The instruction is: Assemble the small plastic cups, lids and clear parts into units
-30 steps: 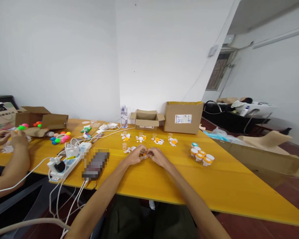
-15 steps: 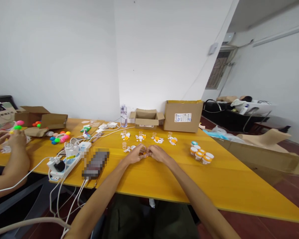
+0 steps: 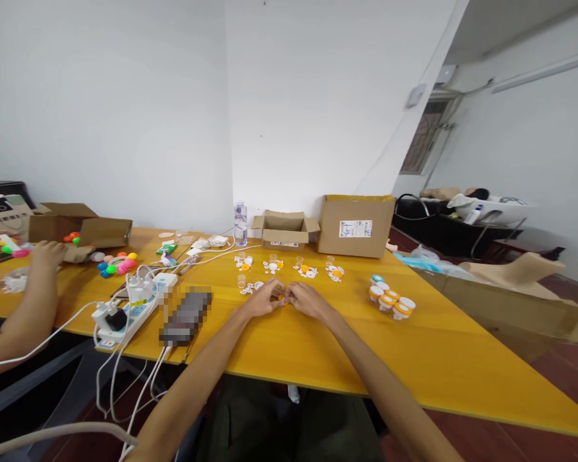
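My left hand (image 3: 264, 299) and my right hand (image 3: 308, 299) meet low over the yellow table, fingers curled in and closed. Between their fingertips shows a small orange plastic piece (image 3: 282, 299), mostly covered by the fingers. Just behind my left hand stands a small clear cup (image 3: 241, 281) beside white, patterned small parts (image 3: 247, 290). Farther back, several more clear cups stand among loose white and orange parts (image 3: 307, 271). Off to the right of my right hand is a cluster of small clear jars with white and orange tops (image 3: 389, 297), one with a teal top (image 3: 376, 279).
An open cardboard box (image 3: 284, 237), a larger closed carton (image 3: 354, 237) and a water bottle (image 3: 241, 224) line the wall. Left lie a pixelated phone (image 3: 187, 316), a power strip with cables (image 3: 139, 311) and colourful balls (image 3: 117, 264). A co-worker's hands (image 3: 48, 255) hold bright pieces.
My hands stay nearly in place, still around the orange piece. At the left, the co-worker's hands have moved apart, and the bright pieces have shifted left and lower.
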Motion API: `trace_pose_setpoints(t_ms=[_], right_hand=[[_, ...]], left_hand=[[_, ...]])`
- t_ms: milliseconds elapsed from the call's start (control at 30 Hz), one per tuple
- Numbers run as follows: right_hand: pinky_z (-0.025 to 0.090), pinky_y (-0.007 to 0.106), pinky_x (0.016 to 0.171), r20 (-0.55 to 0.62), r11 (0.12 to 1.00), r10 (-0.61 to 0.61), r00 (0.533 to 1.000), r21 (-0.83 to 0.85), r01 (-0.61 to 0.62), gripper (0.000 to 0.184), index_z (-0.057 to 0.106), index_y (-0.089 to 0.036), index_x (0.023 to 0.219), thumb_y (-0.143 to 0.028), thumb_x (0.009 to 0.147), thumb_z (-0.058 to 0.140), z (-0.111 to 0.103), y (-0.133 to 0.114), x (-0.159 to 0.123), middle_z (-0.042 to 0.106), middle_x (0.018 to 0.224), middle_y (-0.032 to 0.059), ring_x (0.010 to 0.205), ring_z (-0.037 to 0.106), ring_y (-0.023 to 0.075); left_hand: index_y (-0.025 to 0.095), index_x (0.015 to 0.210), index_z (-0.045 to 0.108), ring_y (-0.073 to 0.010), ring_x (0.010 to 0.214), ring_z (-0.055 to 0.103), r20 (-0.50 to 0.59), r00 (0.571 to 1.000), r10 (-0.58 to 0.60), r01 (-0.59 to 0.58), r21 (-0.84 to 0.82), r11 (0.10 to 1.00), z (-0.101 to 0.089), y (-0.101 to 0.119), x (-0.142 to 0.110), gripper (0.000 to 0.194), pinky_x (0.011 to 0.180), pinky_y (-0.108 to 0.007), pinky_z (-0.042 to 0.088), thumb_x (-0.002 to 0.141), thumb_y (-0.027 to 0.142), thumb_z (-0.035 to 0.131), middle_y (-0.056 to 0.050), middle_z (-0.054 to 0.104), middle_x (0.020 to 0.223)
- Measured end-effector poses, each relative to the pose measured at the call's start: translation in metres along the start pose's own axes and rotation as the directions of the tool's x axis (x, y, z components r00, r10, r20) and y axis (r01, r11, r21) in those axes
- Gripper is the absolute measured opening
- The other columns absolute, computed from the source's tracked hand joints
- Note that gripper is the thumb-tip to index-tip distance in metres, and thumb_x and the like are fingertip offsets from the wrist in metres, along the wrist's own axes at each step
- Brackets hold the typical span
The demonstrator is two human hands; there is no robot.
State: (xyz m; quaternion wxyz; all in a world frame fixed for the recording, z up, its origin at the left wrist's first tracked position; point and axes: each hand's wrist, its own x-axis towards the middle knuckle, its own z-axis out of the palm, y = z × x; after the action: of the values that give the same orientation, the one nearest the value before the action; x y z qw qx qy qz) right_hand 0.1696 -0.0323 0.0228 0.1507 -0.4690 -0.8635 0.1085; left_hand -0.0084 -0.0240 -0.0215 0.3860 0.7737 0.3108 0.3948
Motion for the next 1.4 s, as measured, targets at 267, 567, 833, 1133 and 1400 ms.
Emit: trace_pose_setpoints(t_ms=[267,567,833,1133,1400], right_hand=[[0.045,0.027,0.073,-0.161,0.997,-0.040,0.986,0.065,0.051,0.012,0.065,-0.021,0.084,-0.016,0.084,0.054,0.005,0.015,-0.009,0.066,0.085,0.0040,0.081,0.061,0.0173],[0.046,0.028,0.077,-0.149,0.998,-0.052,0.987,0.037,0.058,0.019,0.068,-0.021,0.090,-0.017,0.087,0.050,0.011,0.027,-0.003,0.066,0.092,0.0058,0.086,0.061,0.0181],[0.045,0.029,0.080,-0.180,0.969,-0.211,0.961,0.092,0.230,0.017,0.066,-0.022,0.090,-0.017,0.087,0.050,-0.001,0.013,-0.011,0.060,0.097,0.0046,0.089,0.057,0.0174],[0.041,0.031,0.082,-0.069,0.947,-0.322,0.944,-0.028,0.321,0.016,0.067,-0.020,0.077,-0.010,0.079,0.055,-0.006,-0.001,0.001,0.052,0.101,0.0057,0.096,0.049,0.0202],[0.038,0.030,0.079,-0.015,0.930,-0.366,0.931,-0.055,0.364,0.018,0.065,-0.019,0.070,-0.007,0.075,0.053,-0.010,-0.004,0.007,0.050,0.096,0.0045,0.093,0.045,0.0195]], left_hand=[[0.020,0.094,0.057,-0.0156,0.089,0.059,-0.026,1.000,0.017,-0.016,0.040,0.999,0.000,0.011,-0.002,0.021,0.086,-0.032,0.050,0.076,0.025,0.068,-0.004,0.056,0.101],[0.021,0.095,0.057,-0.0153,0.090,0.059,-0.030,0.999,0.040,-0.039,0.058,0.998,0.001,0.012,-0.002,0.022,0.088,-0.033,0.051,0.076,0.020,0.067,-0.004,0.055,0.105],[0.020,0.100,0.051,-0.0164,0.089,0.063,-0.021,1.000,0.017,-0.017,-0.011,1.000,0.002,0.012,-0.002,0.030,0.088,-0.036,0.050,0.076,0.026,0.069,-0.005,0.058,0.103],[0.021,0.105,0.043,-0.0162,0.079,0.064,0.017,0.999,-0.041,0.043,-0.150,0.988,0.002,0.010,-0.002,0.047,0.078,-0.033,0.052,0.073,0.033,0.075,0.000,0.063,0.084],[0.022,0.103,0.040,-0.0169,0.083,0.065,0.031,0.998,-0.062,0.067,-0.204,0.977,0.001,0.010,-0.002,0.049,0.080,-0.033,0.050,0.071,0.029,0.076,0.000,0.062,0.086]])
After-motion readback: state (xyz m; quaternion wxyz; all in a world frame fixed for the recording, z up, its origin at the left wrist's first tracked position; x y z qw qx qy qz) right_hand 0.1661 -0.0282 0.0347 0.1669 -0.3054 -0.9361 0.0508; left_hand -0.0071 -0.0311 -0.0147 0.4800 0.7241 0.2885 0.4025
